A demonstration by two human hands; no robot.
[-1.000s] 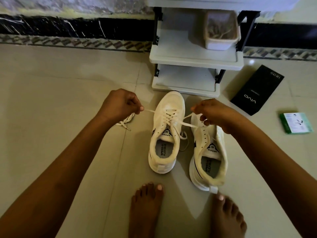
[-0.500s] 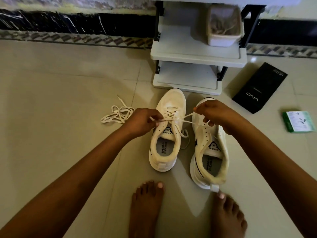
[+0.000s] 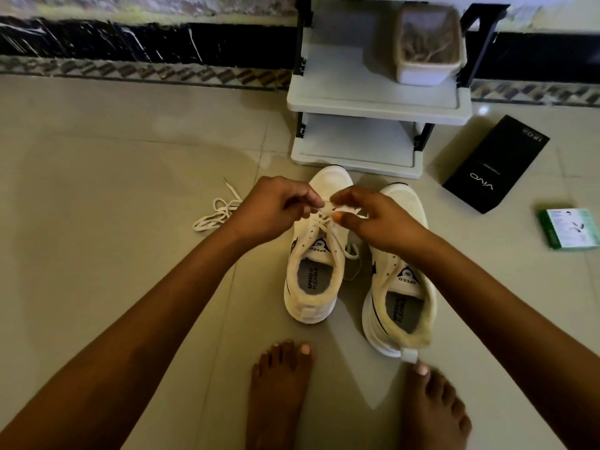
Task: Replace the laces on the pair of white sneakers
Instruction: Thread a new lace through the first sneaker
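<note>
Both hands are up over the left-hand sneaker [image 3: 313,254], meeting right above its laces. The left hand [image 3: 276,209] has its fingers curled in, with thumb and fingertips pinching the lace [image 3: 324,219] near the top of the lacing. The right hand [image 3: 373,219] is doing the same from the other side, fingers curled and pinching a bit of that lace, thumb tucked underneath. So each grip is closed tight on the lace, the two nearly touching each other.

That sneaker sits on the tiled floor [image 3: 113,222] with its toe pointing at the shelf unit [image 3: 373,102], lace threaded through the lower eyelets and a loose end hanging off the side towards the other shoe. The second sneaker [image 3: 399,287] is just beside it to the right, toe also towards the shelf; the right forearm crosses over its front, and I can't tell if it has any lace in it.

A loose lace [image 3: 217,212] lies in a tangled pile on the floor just left of the left wrist.

Two bare feet [image 3: 279,394] show at the bottom, the right one's big toe touching the heel tab of the second sneaker.

Other stuff around: a pale tub [image 3: 428,50] on the shelf unit, a black box [image 3: 496,164] on the floor to the right, and a small green box [image 3: 568,227] further right.
</note>
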